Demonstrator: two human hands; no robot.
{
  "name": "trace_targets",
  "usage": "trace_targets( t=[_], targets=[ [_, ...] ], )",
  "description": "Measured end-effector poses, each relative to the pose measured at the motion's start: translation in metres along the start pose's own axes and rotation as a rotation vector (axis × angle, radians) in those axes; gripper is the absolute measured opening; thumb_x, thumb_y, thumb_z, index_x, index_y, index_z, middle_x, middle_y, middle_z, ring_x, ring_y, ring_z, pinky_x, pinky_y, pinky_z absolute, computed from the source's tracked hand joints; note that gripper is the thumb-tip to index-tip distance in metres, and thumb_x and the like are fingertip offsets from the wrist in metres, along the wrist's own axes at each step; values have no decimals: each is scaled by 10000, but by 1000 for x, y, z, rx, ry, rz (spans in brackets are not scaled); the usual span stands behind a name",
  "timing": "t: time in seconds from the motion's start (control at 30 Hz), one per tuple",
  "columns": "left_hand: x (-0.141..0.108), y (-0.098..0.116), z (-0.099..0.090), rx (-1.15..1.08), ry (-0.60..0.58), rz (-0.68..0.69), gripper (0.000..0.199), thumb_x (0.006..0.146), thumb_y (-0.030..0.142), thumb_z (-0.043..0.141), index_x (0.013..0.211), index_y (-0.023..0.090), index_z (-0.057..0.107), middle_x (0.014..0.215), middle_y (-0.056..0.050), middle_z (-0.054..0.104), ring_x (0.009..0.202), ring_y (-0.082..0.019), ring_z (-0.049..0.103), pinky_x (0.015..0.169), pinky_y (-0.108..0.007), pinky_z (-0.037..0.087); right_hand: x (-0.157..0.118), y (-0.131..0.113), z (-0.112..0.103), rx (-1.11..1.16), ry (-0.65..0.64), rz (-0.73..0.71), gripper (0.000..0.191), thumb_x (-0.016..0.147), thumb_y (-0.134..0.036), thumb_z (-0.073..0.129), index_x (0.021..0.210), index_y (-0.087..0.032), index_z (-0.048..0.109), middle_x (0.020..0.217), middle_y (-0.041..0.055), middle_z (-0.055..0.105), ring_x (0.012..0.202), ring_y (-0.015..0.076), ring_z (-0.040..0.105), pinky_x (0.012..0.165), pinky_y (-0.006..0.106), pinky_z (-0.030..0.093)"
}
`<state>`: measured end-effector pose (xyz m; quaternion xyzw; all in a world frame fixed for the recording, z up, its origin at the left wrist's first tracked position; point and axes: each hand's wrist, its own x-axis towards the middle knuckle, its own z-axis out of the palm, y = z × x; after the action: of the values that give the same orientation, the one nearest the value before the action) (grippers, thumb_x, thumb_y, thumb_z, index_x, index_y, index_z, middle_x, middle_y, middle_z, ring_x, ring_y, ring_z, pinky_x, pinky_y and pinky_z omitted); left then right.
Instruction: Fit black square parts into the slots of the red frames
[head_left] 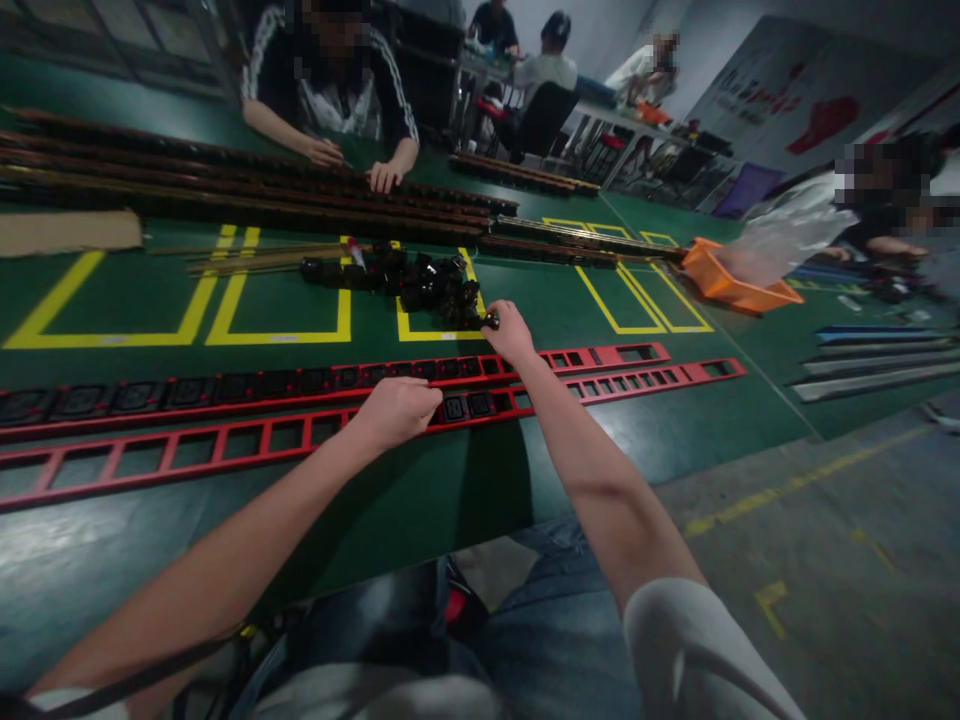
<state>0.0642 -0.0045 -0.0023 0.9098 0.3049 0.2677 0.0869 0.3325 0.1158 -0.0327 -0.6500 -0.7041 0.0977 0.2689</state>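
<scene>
Two long red frames with rectangular openings lie side by side on the green table. The far red frame (609, 357) has black sockets (191, 391) along most of its left part. Two black sockets (466, 406) sit in the near red frame (214, 452), just right of my left hand (401, 410). That hand is closed over the near frame; what it holds, if anything, is hidden. My right hand (510, 332) is pinched on a small black part (490, 320) at the right edge of a pile of black parts (431, 285).
Dark long rails (247, 195) cross the table behind the pile. A person (330, 100) works opposite, hands near the rails. An orange bin (739, 285) with clear plastic stands at the right, near grey strips (877, 370). Cardboard (67, 232) lies at the left.
</scene>
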Motion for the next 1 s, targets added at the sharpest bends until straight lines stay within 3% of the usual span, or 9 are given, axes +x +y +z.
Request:
trace_targets(
  t=[0.1, 0.17, 0.3, 0.37, 0.43, 0.6, 0.7, 0.83, 1.0],
  targets=[
    [1, 1, 3, 202, -55, 18, 297, 854, 104, 458, 591, 199, 562, 532, 18, 573, 523, -120, 533, 977, -344, 537, -3, -1, -1, 92, 72, 58, 261, 763, -193, 650, 1020, -216, 615, 963, 44, 652, 883, 216, 603, 894, 398, 521],
    [2, -2, -6, 317, -88, -87, 317, 885, 110, 422, 651, 191, 620, 564, 4, 606, 540, -128, 550, 1042, -371, 501, -5, 0, -3, 215, 152, 74, 285, 797, -208, 612, 1082, -219, 604, 927, 29, 647, 854, 195, 601, 872, 368, 513],
    [2, -24, -42, 471, -240, -507, 377, 959, 206, 343, 839, 147, 696, 698, -82, 669, 670, -204, 629, 872, -430, 540, -22, 7, -15, 423, 244, 102, 378, 906, -350, 487, 1249, -229, 591, 1018, 64, 637, 868, 193, 601, 810, 345, 509],
    [-3, -43, -61, 470, -353, -680, 394, 972, 282, 333, 932, 134, 696, 818, -125, 693, 718, -239, 633, 736, -405, 538, -38, 13, -21, 475, 217, 130, 406, 916, -439, 450, 1227, -240, 620, 1038, 73, 628, 818, 194, 585, 732, 338, 506],
    [-13, -62, -74, 469, -434, -785, 366, 953, 304, 363, 956, 140, 690, 922, -138, 703, 761, -240, 625, 733, -382, 521, -53, 18, -25, 529, 201, 165, 406, 912, -488, 420, 1147, -244, 643, 1010, 66, 613, 738, 174, 553, 644, 312, 481],
    [-39, -85, -83, 530, -418, -826, 420, 969, 356, 309, 976, 142, 670, 920, -144, 704, 768, -250, 613, 722, -345, 481, -70, 16, -24, 688, 263, 172, 311, 913, -525, 428, 1014, -259, 553, 956, 36, 589, 701, 144, 534, 584, 262, 439],
    [-45, -84, -80, 573, -377, -817, 460, 977, 358, 268, 977, 134, 670, 901, -160, 701, 768, -275, 624, 686, -344, 460, -69, 11, -23, 717, 286, 126, 279, 914, -539, 478, 988, -270, 484, 1064, 48, 617, 857, 165, 593, 688, 285, 489],
    [-44, -81, -77, 581, -360, -819, 467, 972, 339, 255, 985, 135, 675, 888, -167, 701, 768, -301, 642, 649, -351, 442, -76, 3, -27, 708, 229, 59, 251, 850, -443, 621, 862, -257, 453, 1025, 48, 659, 973, 187, 629, 875, 358, 503],
    [-44, -82, -74, 575, -341, -801, 448, 968, 321, 257, 949, 156, 674, 860, -153, 695, 778, -304, 648, 659, -362, 448, -94, -8, -31, 716, 139, 19, 282, 747, -309, 726, 773, -247, 452, 1069, 57, 690, 998, 208, 656, 906, 392, 513]
  ],
)
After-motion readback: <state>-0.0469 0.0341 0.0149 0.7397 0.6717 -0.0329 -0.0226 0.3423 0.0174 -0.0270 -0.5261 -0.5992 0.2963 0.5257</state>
